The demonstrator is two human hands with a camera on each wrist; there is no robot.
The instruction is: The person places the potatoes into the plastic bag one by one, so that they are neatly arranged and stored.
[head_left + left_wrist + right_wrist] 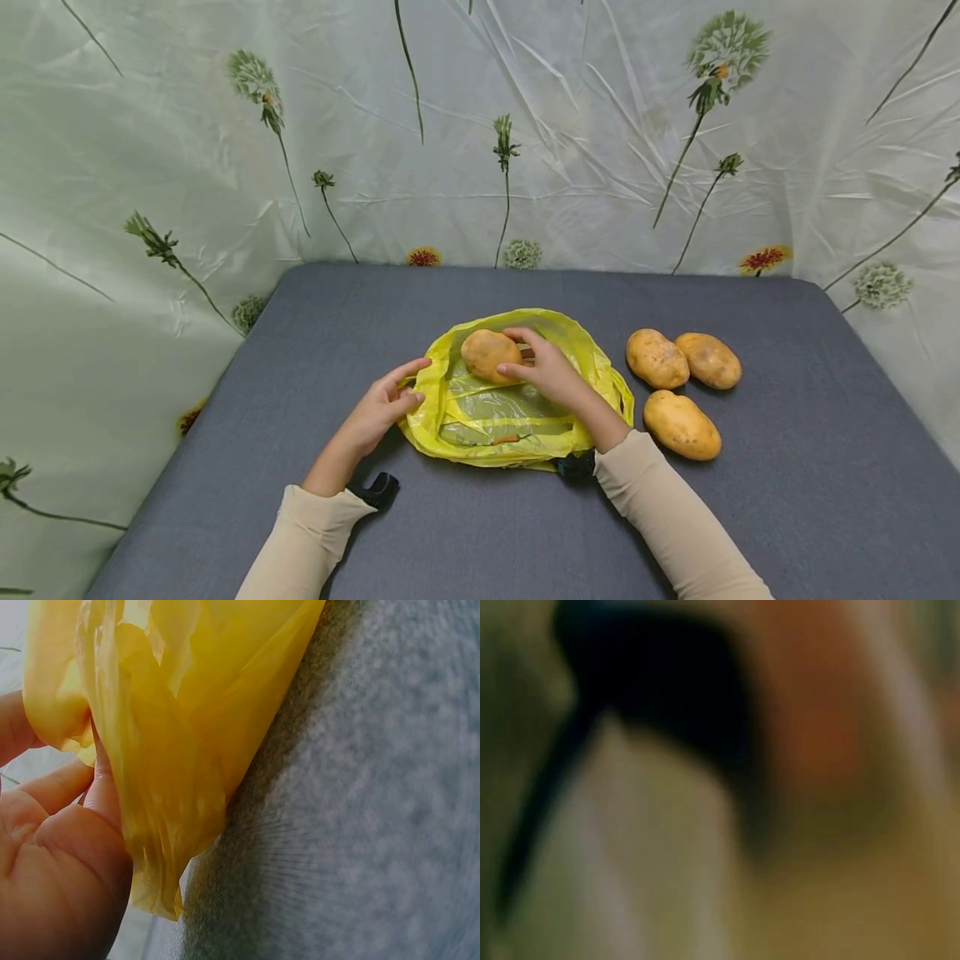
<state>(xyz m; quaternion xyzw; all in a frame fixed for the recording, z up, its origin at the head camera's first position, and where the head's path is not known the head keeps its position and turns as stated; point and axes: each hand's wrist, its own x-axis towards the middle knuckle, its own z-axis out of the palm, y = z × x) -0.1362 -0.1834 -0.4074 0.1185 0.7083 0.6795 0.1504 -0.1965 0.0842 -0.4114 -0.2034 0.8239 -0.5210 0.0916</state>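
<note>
A yellow plastic bag [431, 408] lies with its mouth spread wide at the middle of the table. Inside its far part is a potato [486, 354], and my right hand [551, 371] holds it from the right, thumb at the near side and fingers behind. At the bag's left edge, my left hand [375, 412] pinches the rim. The left wrist view shows the bag's film [172, 712] between the left thumb and fingers [56, 784]. In the right wrist view all is blurred; the potato cannot be made out there.
To the right of the bag, three more potatoes [682, 425] lie close together on the grey cloth-covered table [810, 467]. A flower-printed curtain [585, 183] hangs behind and at the sides. Black wrist devices [380, 492] show under both forearms.
</note>
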